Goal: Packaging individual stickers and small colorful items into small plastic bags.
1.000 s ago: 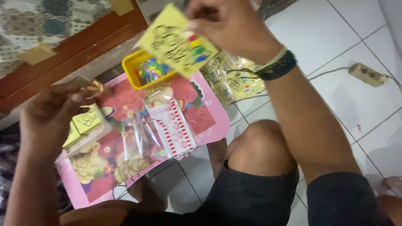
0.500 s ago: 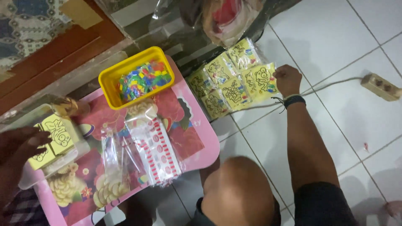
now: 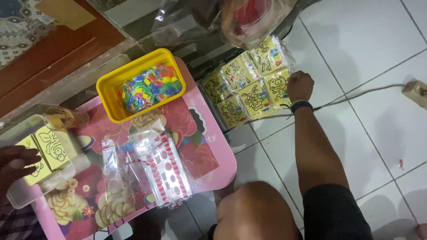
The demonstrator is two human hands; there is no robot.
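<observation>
**Reaching Both Ways Across a Pink Table**

Stretching out, the right hand [image 3: 300, 86] rests curled on bagged yellow picture cards [image 3: 251, 84] on the floor tiles [image 3: 356, 44]. The left hand [image 3: 15, 164] lies fingers-flat on yellow cards [image 3: 49, 149] in a clear box [image 3: 20, 198] on the pink table [image 3: 213, 160].

We see our right hand [image 3: 300, 86] bare, with no ring or glove on it, and a dark band [image 3: 301, 106] wrapped close around the wrist just below it; the band looks black with a faint blue-grey edge, though its make is too small to tell. Above it our forearm is uncovered all the way up, with no sleeve in sight. Our left hand [image 3: 17, 165] shows only partly at the frame's edge, its fingers bare as well. Over our thigh we wear dark shorts [image 3: 336, 213], black or charcoal, of a plain smooth cloth, ending above our bare knee [image 3: 255, 211].
</observation>
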